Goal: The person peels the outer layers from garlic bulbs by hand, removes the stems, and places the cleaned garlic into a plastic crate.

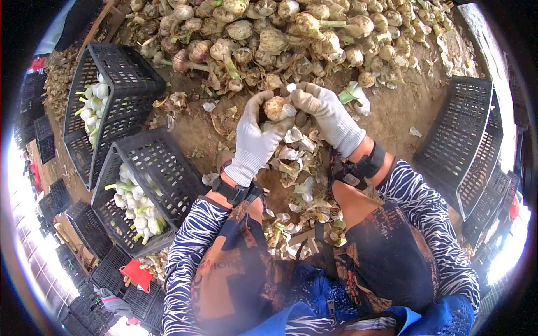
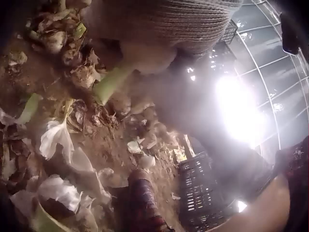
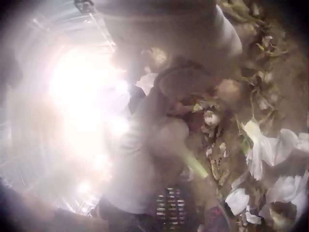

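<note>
In the head view my gloved left hand (image 1: 255, 137) grips a garlic bulb (image 1: 274, 108) with brownish outer skin, thumb and fingers curled round it. Just right of the bulb, the gloved right hand (image 1: 330, 115) has its fingers bent and pinches a small white piece of garlic skin (image 1: 291, 88). A short green stem (image 2: 113, 85) sticks out below the left glove (image 2: 164, 24) in the left wrist view. Glare washes out much of the right wrist view, where the pale bulb (image 3: 173, 134) shows with its stem between the gloves.
A large heap of unpeeled garlic (image 1: 269, 42) lies ahead. Peeled skins (image 1: 297, 162) litter the ground between the legs. Two black crates with white garlic (image 1: 140, 210) stand tipped at the left. More black crates (image 1: 457, 140) lean at the right. One trimmed garlic (image 1: 356, 98) lies beyond the right hand.
</note>
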A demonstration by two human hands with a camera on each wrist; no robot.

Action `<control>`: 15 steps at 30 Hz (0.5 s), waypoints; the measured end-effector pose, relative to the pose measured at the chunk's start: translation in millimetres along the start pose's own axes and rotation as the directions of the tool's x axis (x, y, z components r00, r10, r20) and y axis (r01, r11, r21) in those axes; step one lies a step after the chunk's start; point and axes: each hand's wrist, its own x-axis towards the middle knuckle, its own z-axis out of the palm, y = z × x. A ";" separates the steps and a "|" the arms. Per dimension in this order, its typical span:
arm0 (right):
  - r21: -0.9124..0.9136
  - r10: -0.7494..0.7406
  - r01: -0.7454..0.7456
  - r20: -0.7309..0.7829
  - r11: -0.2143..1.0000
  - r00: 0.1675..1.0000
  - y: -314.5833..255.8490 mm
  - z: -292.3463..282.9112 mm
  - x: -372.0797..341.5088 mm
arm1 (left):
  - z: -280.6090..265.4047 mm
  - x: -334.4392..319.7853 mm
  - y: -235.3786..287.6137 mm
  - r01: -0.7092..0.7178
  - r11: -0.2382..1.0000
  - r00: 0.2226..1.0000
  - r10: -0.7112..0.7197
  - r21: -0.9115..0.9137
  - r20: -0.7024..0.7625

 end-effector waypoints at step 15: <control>-0.764 -0.261 0.258 0.121 0.592 0.958 15.4 -17.1 3.3 | -6.3 -14.8 2.0 -0.133 0.991 0.981 0.136 0.030 -0.139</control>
